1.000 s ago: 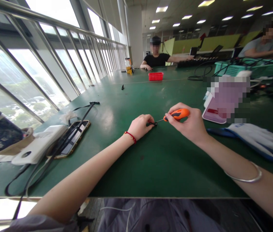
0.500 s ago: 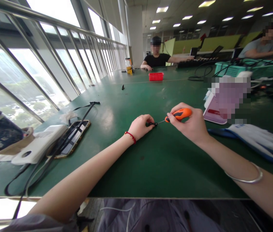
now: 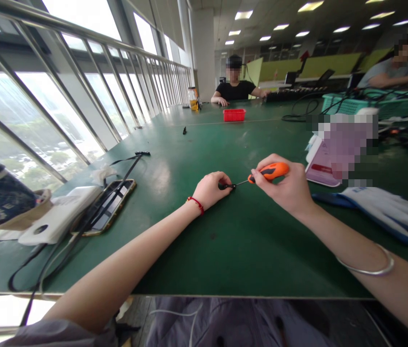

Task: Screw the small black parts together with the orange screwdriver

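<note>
Between the thumb and fingers of my left hand [image 3: 213, 189] is a small black part [image 3: 230, 186], pinched close above the green table [image 3: 204, 260]. What kind of part it is cannot be made out. My right hand [image 3: 286, 185] grips a screwdriver [image 3: 273, 170] by its orange and black handle. The thin metal shaft slants down to the left, and its tip meets the right end of the black part. My palm hides some of the handle's underside.
To the left lie a phone [image 3: 115, 207], a white power bank [image 3: 59, 214] and a black strap [image 3: 128, 171]. White and blue gloves [image 3: 381, 209] lie right of my right hand. A red box [image 3: 234, 114] stands farther back, before a person [image 3: 235, 89] across the table.
My hands, the screwdriver and the black part hold nearly the same position. Across the table, the person's outstretched arm has drawn back toward the body.
</note>
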The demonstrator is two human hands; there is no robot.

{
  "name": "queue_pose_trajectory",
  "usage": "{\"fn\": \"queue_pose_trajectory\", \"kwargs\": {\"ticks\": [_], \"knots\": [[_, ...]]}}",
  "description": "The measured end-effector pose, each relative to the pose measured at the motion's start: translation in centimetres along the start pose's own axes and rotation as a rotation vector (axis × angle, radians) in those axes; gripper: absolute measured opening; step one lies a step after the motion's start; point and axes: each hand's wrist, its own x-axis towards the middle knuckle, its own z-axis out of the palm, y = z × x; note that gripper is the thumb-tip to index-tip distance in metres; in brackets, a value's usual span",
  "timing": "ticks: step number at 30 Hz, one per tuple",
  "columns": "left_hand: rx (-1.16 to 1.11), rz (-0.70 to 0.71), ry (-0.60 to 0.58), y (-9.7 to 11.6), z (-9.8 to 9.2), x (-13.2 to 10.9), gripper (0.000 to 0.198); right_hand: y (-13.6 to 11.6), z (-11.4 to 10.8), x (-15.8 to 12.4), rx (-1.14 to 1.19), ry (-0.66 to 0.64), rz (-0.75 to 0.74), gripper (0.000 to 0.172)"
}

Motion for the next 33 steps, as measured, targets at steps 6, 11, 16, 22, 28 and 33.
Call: {"fn": "queue_pose_trajectory", "kwargs": {"ticks": [6,11,16,22,28,33], "knots": [[0.004,-0.013,0.002,0.1,0.0,0.0,0.009,-0.1,0.0,-0.1,0.012,-0.002,-0.007,0.014],[0.004,-0.002,0.001,0.1,-0.1,-0.1,0.008,-0.1,0.1,-0.1,0.010,-0.007,0.009,0.014],[0.018,0.002,0.007,0.1,0.0,-0.1,0.008,-0.1,0.1,0.0,-0.003,-0.029,0.043,0.015],[0.054,-0.001,0.013,0.2,0.0,-0.1,0.008,-0.4,0.2,-0.1,0.025,-0.072,0.072,0.011],[0.164,0.013,0.015,0.8,-0.1,-0.2,0.006,-0.3,0.4,-0.3,0.048,-0.056,0.127,0.023],[0.252,0.018,-0.021,1.1,-0.5,-0.1,0.005,-0.5,0.5,-0.3,0.008,-0.145,0.125,0.010]]}}
